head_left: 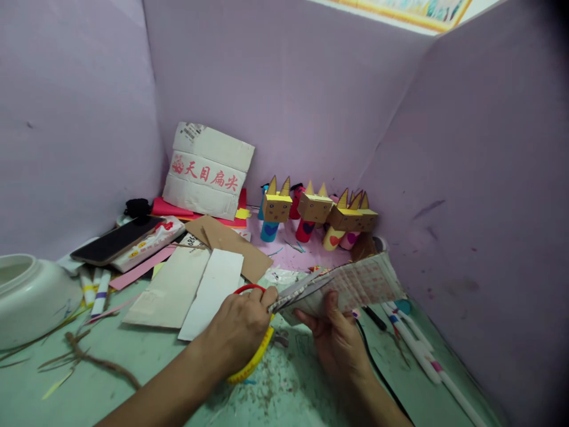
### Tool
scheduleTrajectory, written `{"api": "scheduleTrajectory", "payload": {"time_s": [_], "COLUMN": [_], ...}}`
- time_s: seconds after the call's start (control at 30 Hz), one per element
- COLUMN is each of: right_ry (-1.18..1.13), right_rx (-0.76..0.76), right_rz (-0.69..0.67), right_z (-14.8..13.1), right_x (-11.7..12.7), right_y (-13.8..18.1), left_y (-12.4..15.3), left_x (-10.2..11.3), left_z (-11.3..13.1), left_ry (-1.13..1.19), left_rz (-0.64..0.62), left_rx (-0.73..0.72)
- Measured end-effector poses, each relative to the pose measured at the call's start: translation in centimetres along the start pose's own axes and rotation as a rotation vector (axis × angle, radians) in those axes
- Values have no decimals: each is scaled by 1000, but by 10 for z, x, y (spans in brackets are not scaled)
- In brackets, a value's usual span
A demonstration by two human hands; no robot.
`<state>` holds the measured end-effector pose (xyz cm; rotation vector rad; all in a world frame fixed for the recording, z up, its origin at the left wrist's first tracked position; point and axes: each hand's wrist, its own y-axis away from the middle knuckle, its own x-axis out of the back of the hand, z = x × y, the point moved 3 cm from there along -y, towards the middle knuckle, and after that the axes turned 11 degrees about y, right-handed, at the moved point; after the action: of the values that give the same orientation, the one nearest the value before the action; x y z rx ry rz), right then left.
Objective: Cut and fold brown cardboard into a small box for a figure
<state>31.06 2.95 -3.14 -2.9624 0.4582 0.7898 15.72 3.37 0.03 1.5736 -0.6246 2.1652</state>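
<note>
My left hand point(237, 329) grips scissors point(262, 323) with red and yellow handles, and their blades point(302, 289) bite into the edge of a printed cardboard piece point(355, 284). My right hand point(340, 341) holds that cardboard piece from below, thumb on top, fingers curled under it. Both hands hover just above the green table point(288, 385), near its middle front.
Several paper-roll animal figures point(317, 216) stand at the back against the purple wall. Cardboard strips point(195, 287), a white box with red characters point(207, 172), a phone point(118, 238), glue sticks point(95, 287) and a white bowl point(26, 296) lie left. Markers point(418, 344) lie right.
</note>
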Motion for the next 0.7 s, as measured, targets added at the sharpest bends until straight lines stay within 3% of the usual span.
{"api": "scheduleTrajectory", "payload": {"time_s": [0.4, 0.7], "right_ry": [52, 209], "right_rx": [-6, 1], "right_rz": [-12, -87], "right_z": [-1, 6], "right_x": [-2, 2], "right_y": [1, 4], "left_y": [-2, -2], "left_x": [3, 14], "left_z": [-7, 11], "left_ry": [106, 199], "left_rz": [-68, -51], "left_rx": [13, 100]}}
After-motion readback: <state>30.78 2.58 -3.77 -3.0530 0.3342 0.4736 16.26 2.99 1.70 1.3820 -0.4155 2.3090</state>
